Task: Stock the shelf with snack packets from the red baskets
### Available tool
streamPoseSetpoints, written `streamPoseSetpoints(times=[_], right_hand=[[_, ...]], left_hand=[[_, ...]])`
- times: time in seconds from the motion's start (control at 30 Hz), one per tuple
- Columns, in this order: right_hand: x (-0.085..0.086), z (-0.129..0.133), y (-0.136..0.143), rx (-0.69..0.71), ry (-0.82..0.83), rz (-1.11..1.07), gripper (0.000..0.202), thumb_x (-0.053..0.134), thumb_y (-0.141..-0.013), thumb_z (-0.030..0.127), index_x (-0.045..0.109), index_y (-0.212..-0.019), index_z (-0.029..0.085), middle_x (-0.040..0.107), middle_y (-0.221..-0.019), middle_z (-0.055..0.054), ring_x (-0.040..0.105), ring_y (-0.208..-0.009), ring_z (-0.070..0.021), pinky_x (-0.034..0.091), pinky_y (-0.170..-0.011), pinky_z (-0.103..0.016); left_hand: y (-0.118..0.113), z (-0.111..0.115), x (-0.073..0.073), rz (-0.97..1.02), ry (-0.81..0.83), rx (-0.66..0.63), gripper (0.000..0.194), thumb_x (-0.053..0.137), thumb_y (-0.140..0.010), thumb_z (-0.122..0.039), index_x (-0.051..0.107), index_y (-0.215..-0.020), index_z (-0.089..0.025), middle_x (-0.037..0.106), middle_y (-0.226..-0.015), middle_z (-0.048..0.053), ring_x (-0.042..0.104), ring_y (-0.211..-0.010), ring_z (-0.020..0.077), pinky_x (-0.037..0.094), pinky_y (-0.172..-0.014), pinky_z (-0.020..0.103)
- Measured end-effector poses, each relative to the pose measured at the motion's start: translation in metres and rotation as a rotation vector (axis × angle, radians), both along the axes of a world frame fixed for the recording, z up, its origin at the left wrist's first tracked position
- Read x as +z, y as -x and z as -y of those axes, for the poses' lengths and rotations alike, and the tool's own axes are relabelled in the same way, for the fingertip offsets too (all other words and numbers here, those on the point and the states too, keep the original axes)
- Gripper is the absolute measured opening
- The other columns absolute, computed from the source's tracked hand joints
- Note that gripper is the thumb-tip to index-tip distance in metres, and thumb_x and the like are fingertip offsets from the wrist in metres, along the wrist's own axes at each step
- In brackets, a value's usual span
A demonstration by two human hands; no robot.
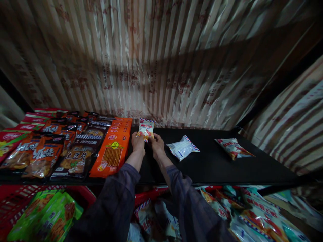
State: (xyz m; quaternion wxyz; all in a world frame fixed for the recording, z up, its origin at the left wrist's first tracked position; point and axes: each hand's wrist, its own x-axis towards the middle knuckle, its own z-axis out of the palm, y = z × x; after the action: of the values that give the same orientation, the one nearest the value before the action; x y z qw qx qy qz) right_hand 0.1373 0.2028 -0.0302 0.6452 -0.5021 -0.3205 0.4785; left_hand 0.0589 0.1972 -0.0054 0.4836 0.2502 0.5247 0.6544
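Between my two hands is a small white and red snack bag (146, 129) with striped ends, near the back of the black shelf. My left hand (137, 144) pinches its lower left corner, and my right hand (156, 145) grips the lower right one. Just left of my left hand lies an overlapping row of orange snack packets (113, 148). A silvery-white snack bag (183, 148) lies back side up to the right of my right hand. Farther right rests another red and white snack bag (234, 148).
Dark potato-slice packets (75, 154) and orange-black packets (44, 156) fill the shelf's left side. Below the black shelf (207, 171), a red basket (85, 195) holds green packets (47, 215); more snack bags (264, 215) lie lower right. A striped plastic sheet (161, 67) hangs behind.
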Motion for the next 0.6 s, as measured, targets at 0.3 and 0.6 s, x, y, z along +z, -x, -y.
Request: streamPoseSetpoints(times=[0.3, 0.6], right_hand=[[-0.026, -0.052, 0.011, 0.006, 0.04, 0.217, 0.029, 0.066, -0.069, 0.032, 0.064, -0.095, 0.019, 0.07, -0.072, 0.0, 0.066, -0.065, -0.0168, 0.054, -0.06, -0.027], [-0.034, -0.075, 0.015, 0.033, 0.099, 0.556, 0.03, 0.059, -0.077, 0.028, 0.064, -0.106, 0.02, 0.073, -0.091, -0.004, 0.068, -0.085, -0.0193, 0.054, -0.076, -0.029]], left_hand=[[0.007, -0.026, 0.014, 0.015, 0.187, 0.031, 0.024, 0.057, -0.085, -0.018, 0.059, -0.109, -0.012, 0.064, -0.106, 0.009, 0.063, -0.096, 0.0189, 0.051, -0.079, 0.031], [0.01, -0.04, 0.006, -0.001, 0.255, -0.006, 0.037, 0.057, -0.089, -0.036, 0.055, -0.12, -0.016, 0.058, -0.12, 0.009, 0.06, -0.102, 0.0216, 0.052, -0.085, 0.043]])
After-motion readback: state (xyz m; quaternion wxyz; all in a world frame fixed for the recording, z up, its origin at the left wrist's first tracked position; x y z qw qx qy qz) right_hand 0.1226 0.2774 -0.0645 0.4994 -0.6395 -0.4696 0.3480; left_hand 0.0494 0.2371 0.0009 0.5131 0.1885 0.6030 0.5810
